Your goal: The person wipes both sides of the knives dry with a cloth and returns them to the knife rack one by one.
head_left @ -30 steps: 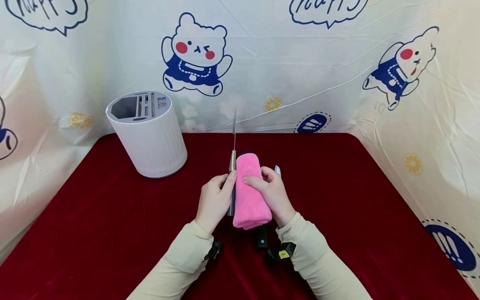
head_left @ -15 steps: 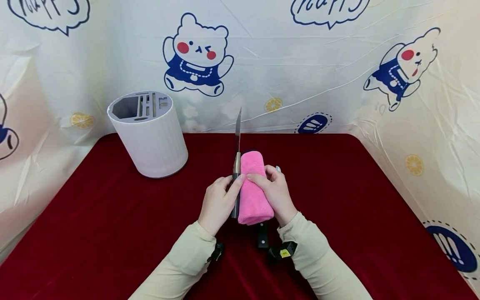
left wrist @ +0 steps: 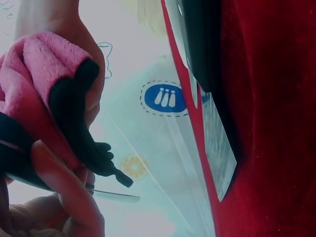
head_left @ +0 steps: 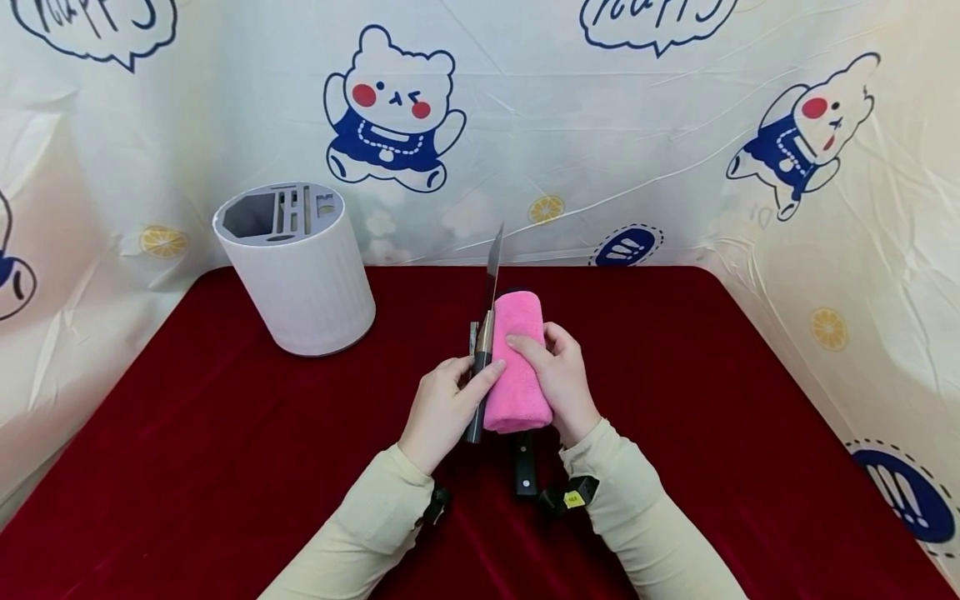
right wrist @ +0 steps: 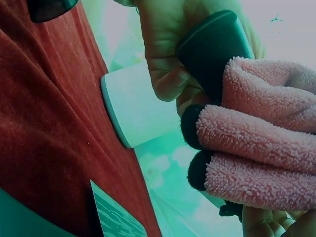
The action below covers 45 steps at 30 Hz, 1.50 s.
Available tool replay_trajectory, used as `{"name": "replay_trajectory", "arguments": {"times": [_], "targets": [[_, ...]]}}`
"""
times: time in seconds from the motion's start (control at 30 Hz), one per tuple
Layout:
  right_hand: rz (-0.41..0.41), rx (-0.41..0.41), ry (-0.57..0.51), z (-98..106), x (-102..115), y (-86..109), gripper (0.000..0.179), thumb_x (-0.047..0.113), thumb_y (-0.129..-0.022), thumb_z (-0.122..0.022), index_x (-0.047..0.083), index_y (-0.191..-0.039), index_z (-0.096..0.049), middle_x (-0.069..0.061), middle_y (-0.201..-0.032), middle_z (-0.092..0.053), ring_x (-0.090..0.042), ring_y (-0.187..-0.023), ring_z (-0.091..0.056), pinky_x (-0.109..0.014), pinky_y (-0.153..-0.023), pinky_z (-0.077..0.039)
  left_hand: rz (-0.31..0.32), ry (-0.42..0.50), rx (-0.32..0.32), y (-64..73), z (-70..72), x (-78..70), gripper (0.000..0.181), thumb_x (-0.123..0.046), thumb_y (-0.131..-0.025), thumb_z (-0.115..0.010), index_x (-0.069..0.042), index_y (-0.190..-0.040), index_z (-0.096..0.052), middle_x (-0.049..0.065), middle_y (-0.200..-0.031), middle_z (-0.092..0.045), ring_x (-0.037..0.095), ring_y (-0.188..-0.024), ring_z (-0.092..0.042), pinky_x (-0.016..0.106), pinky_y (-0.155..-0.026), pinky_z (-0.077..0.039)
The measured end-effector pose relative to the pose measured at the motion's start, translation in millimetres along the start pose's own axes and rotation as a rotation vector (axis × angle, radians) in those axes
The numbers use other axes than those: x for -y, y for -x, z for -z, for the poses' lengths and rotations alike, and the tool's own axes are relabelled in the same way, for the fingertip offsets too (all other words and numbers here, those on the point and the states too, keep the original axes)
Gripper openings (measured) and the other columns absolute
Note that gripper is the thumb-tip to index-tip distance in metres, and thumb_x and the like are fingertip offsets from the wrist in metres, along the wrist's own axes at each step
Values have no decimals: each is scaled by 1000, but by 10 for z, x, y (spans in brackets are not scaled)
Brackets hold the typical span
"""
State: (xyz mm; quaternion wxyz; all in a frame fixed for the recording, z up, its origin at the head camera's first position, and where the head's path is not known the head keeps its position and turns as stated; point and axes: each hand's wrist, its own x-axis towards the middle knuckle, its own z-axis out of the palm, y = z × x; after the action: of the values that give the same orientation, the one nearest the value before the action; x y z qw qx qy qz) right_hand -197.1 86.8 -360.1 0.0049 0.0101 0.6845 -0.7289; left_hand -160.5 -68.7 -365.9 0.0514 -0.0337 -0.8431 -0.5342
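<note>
My left hand [head_left: 446,408] grips the black handle of a knife [head_left: 491,271]; its blade points up and away. Close against it, my right hand [head_left: 558,379] holds a folded pink cloth [head_left: 517,383], thumb across the front. Dark trim on the cloth [right wrist: 256,123] shows in the right wrist view. A small silvery piece [head_left: 474,335] sticks up beside the knife's bolster; its kind cannot be told. Below the hands lies another knife with a riveted black handle [head_left: 526,471]; its broad, patterned blade [left wrist: 218,148] shows in the left wrist view.
A white knife block [head_left: 300,292] with a slotted grey top stands at the back left of the table, which has a dark red velvet cover [head_left: 660,433]. Behind and beside the table hangs a pale curtain [head_left: 540,125] printed with cartoon bears.
Both hands have shifted a little right, the cloth and knife moving with them. The knife now leans rightward, showing more of its blade's flat side. The silvery piece has come into view beside it.
</note>
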Motion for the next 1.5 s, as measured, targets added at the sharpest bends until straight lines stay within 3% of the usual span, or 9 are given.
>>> {"name": "replay_trajectory", "arguments": {"times": [0.2, 0.43, 0.57, 0.7, 0.97, 1.23, 1.5], "targets": [[3, -25, -45, 26, 13, -27, 21, 22, -91, -69, 8, -105, -62, -1, -85, -65, -12, -70, -66, -28, -62, -55, 48, 118, 24, -10, 7, 3, 33, -44, -91, -68, -13, -99, -73, 4, -83, -68, 12, -69, -60, 28, -64, -50], [22, -61, -101, 52, 38, -61, 22, 19, -92, -68, 6, -109, -62, 1, -85, -67, -11, -71, -67, -27, -63, -56, 63, 244, -2, -22, 23, 15, 31, -33, -91, -71, -8, -110, -71, 10, -76, -64, 19, -60, -62, 28, -58, -52], [15, -64, -118, 63, 47, -72, 25, 18, -93, -67, 5, -114, -61, 2, -88, -67, -12, -75, -67, -28, -66, -56, 74, 308, -22, -43, 43, 55, 34, -26, -92, -71, -4, -118, -67, 18, -86, -65, 22, -60, -63, 27, -55, -54], [-4, -64, -119, 61, 52, -76, 25, 19, -93, -67, 6, -114, -60, 2, -89, -67, -11, -76, -67, -29, -67, -56, 67, 304, -65, -71, 59, 86, 36, -24, -94, -69, -2, -123, -65, 19, -94, -67, 17, -69, -63, 23, -55, -54], [-11, -65, -112, 59, 53, -79, 24, 19, -93, -67, 6, -112, -60, 3, -88, -67, -11, -75, -67, -29, -66, -55, 65, 262, -119, -92, 71, 104, 36, -24, -98, -62, 1, -124, -64, 25, -95, -67, 25, -78, -64, 23, -53, -53], [-14, -57, -116, 56, 31, -96, 22, 20, -93, -67, 8, -109, -61, 2, -88, -67, -11, -75, -67, -29, -66, -55, 102, 277, -130, -127, 114, 111, 39, -24, -105, -49, 4, -131, -57, 24, -115, -66, 21, -88, -65, 21, -60, -55], [-26, -46, -109, 57, 26, -90, 22, 21, -93, -67, 8, -109, -61, 0, -92, -67, -12, -78, -67, -29, -68, -55, 149, 295, -138, -146, 170, 84, 35, -22, -108, -40, 2, -122, -60, 23, -117, -66, 22, -90, -67, 26, -66, -58]]}}
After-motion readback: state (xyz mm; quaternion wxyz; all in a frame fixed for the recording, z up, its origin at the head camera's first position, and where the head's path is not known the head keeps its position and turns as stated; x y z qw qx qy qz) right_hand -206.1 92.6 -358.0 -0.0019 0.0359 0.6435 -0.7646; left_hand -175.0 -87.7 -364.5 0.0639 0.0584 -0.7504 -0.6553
